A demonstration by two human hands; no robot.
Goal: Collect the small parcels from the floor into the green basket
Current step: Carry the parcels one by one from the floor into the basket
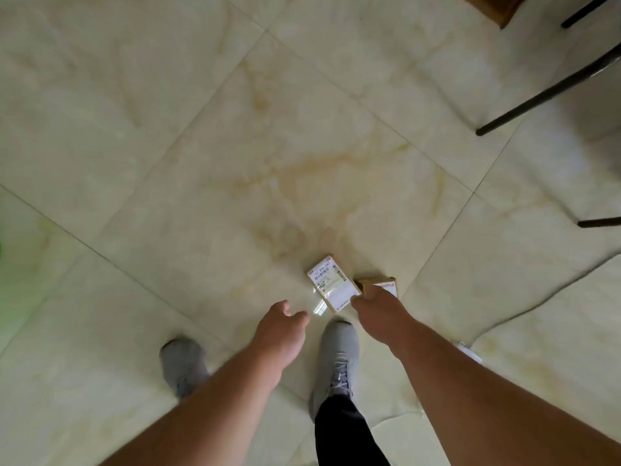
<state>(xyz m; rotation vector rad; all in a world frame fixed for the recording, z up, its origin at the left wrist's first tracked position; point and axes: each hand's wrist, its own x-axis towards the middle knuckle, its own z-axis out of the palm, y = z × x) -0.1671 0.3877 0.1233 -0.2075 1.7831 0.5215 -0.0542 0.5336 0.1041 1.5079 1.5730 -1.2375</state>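
Right hand (pixel 371 306) gripping parcel (pixel 331 282), left hand (pixel 284 326) empty

Pale marbled tile floor (pixel 201 129), black chair legs (pixel 551 92)

Tiled indoor room (pixel 235 146), chair legs (pixel 551 92)

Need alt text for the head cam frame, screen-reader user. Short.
Seen from above, a person's right hand grips a small brown cardboard parcel with a white shipping label just above the glossy cream marble-tile floor, with a second small brown parcel partly hidden behind that hand. The left hand reaches forward, open and empty, above two grey shoes.
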